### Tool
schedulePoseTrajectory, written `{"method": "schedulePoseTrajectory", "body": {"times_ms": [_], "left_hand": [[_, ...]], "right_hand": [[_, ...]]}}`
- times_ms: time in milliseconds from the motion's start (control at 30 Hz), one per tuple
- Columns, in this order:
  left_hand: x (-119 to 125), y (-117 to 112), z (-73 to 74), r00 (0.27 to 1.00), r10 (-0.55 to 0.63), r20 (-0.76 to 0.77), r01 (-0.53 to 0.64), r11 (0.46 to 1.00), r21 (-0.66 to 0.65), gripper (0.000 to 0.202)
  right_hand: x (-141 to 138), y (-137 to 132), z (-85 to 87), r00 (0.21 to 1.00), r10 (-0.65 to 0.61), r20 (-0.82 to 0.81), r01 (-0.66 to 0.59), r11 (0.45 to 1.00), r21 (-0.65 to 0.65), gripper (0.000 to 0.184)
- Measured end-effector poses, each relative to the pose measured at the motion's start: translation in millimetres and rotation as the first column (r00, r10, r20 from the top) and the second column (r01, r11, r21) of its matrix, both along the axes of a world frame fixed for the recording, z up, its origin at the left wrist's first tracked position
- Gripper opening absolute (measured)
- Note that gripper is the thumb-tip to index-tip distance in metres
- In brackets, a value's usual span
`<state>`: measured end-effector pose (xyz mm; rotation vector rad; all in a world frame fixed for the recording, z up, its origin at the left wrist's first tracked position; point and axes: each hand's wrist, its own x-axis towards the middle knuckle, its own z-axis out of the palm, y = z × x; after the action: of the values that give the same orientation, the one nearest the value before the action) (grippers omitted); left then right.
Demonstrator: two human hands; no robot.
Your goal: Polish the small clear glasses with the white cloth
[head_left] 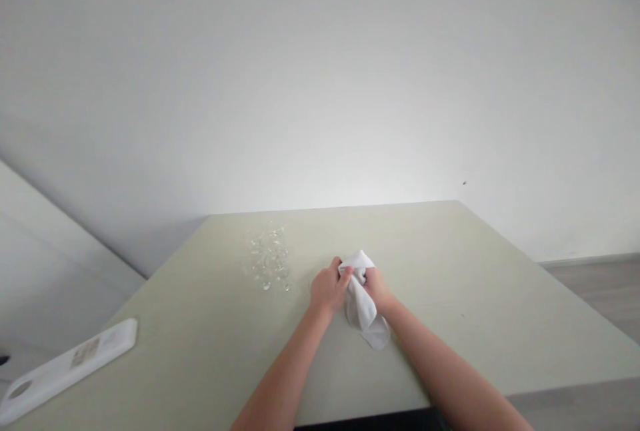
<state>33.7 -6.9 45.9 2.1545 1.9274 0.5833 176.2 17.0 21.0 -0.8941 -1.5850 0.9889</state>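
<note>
A white cloth is bunched between my two hands over the middle of the table. My left hand grips its left side, with the thumb pressed on the fabric. On the other side my right hand is closed on the cloth, its fingers mostly hidden by the folds. A loose end of the fabric hangs down toward me between my forearms. To the left of my hands, clear drops that look like water lie scattered on the tabletop, apart from the cloth.
The pale green table stands against a white wall. A long white plastic object with brownish patches lies at its left edge. A dark edge shows at the table's near side. Grey flooring appears at right.
</note>
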Motion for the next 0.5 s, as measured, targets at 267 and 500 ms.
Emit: {"method": "schedulePoseTrajectory", "body": {"times_ms": [267, 500], "left_hand": [[11, -6, 6.3, 0.967, -0.075, -0.244, 0.125, 0.973, 0.196, 0.058], [-4, -2, 4.2, 0.998, 0.044, -0.051, -0.045, 0.999, -0.027, 0.052]], "right_hand": [[-7, -5, -20.6, 0.953, -0.097, -0.286, 0.04, 0.98, -0.196, 0.051], [-4, -6, -3.6, 0.998, 0.06, -0.034, -0.062, 0.997, -0.046, 0.027]]}}
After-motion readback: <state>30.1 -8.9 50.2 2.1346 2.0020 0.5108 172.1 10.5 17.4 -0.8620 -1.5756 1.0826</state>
